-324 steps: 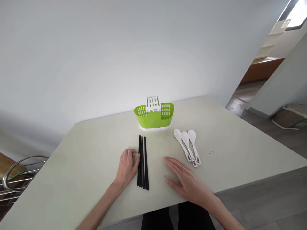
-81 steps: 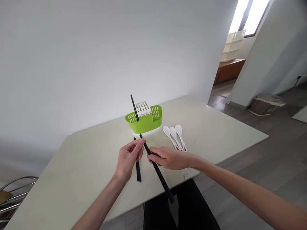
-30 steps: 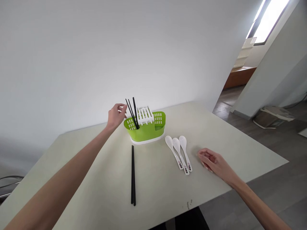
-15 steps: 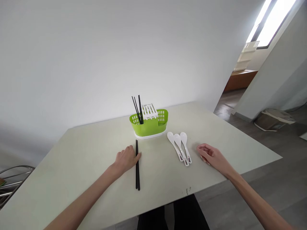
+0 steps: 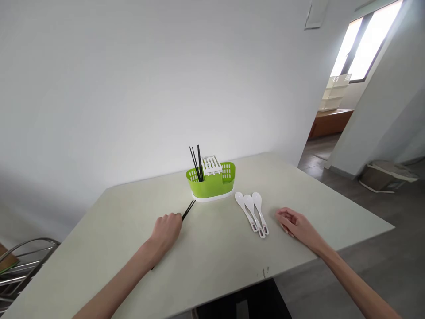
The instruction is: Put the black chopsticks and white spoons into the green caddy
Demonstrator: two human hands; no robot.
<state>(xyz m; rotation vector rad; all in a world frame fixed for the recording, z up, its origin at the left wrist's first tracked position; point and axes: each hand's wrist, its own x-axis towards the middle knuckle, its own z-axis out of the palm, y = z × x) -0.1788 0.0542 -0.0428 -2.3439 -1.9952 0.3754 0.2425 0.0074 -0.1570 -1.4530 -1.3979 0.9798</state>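
My left hand (image 5: 166, 230) is closed around a pair of black chopsticks (image 5: 188, 210) low over the table. Their thin tips point toward the basket, and their middle is hidden under my hand and forearm. Behind them stands a green utensil basket (image 5: 212, 188) with a white base and a white slatted piece. Several black chopsticks (image 5: 199, 166) lean in its left compartment. Three white spoons (image 5: 249, 204) lie fanned out on the table, bowls away from me. To their right rests my right hand (image 5: 292, 222), fingers loosely curled with nothing in them.
The pale table (image 5: 212, 261) meets a white wall (image 5: 166, 88) at the back. A metal-framed chair (image 5: 29, 266) stands at the left. Beyond the right edge a lidded bin (image 5: 385, 175) sits on the grey floor.
My left hand has closed on the chopsticks and moved slightly left and toward me. They now slant instead of lying straight. The camera view has tilted up a little; my right hand stays beside the spoons.
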